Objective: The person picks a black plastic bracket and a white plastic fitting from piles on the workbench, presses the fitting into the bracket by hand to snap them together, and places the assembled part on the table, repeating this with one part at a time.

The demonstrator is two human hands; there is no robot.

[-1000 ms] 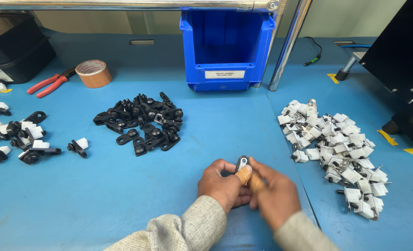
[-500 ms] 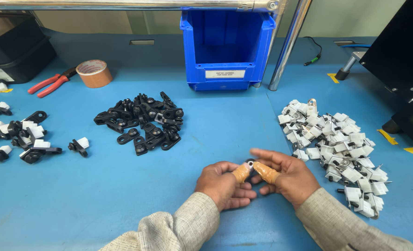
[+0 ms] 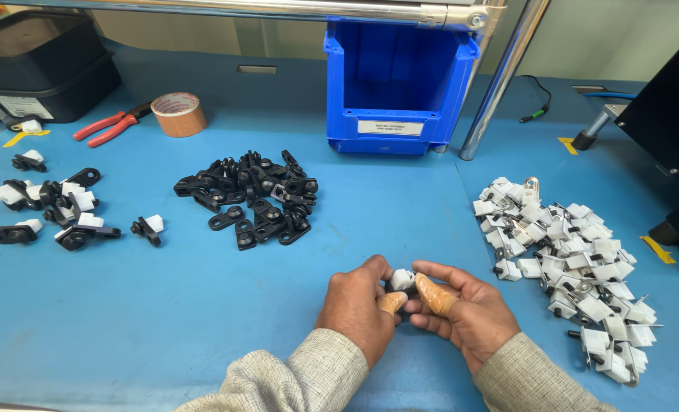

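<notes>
Far left on the blue counter [image 3: 164, 320] lie assembled black-and-white clips [image 3: 53, 210], then the pile of black brackets [image 3: 251, 194]. Your left hand [image 3: 358, 309] and right hand [image 3: 461, 313] meet low at centre, fingers of both pinching one small white clip [image 3: 402, 279] between them. The heap of white clips [image 3: 568, 259] lies right.

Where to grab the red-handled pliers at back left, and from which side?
By the two red handles of the pliers, coming from above at their lower-left end. They lie flat on the blue table, handles slightly splayed and free; the dark jaw end points toward the tape roll.
</notes>
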